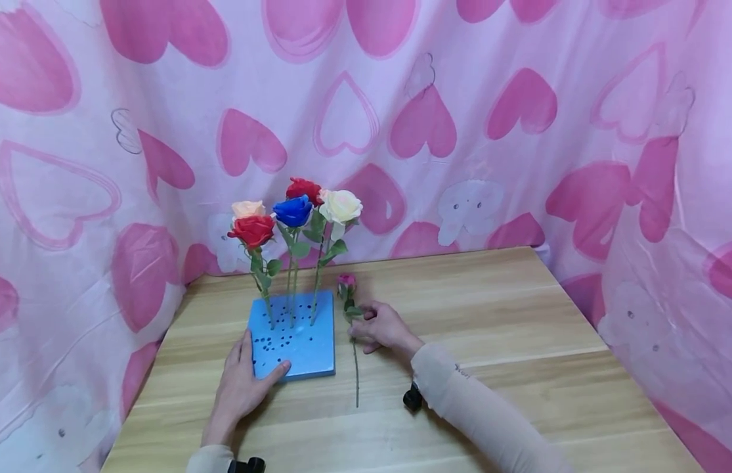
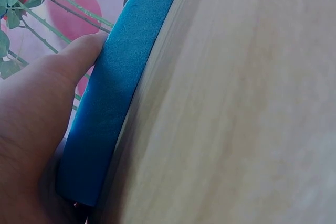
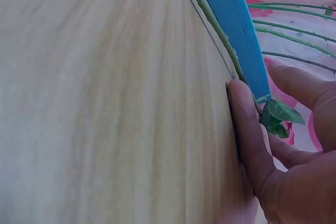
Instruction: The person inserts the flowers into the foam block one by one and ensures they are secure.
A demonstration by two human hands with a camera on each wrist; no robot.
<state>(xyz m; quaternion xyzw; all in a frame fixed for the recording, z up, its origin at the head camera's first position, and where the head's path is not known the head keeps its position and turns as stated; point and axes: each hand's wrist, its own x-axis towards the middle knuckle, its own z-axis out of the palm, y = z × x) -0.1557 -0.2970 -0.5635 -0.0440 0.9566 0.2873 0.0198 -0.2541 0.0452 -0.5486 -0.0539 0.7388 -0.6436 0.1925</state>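
My left hand (image 1: 238,381) holds the near left corner of a blue foam block (image 1: 315,358); its thumb lies over the front edge and its fingers along the left side. In the left wrist view the thumb (image 2: 79,56) rests against the block's rim. Several artificial roses stand upright in the block, among them a blue rose (image 1: 293,211), a white rose (image 1: 342,206) and a red rose (image 1: 253,231). Right of the block, my right hand (image 1: 389,328) has its fingers around the stem of a pink rose (image 1: 346,282), just below its leaves. That stem (image 3: 210,17) lies along the tabletop.
The block's top has many small dark holes, mostly toward its left. A wooden table (image 1: 490,302) extends to both sides. Behind it hangs a pink curtain (image 1: 366,118) with a heart pattern. Black wrist cameras sit at both cuffs.
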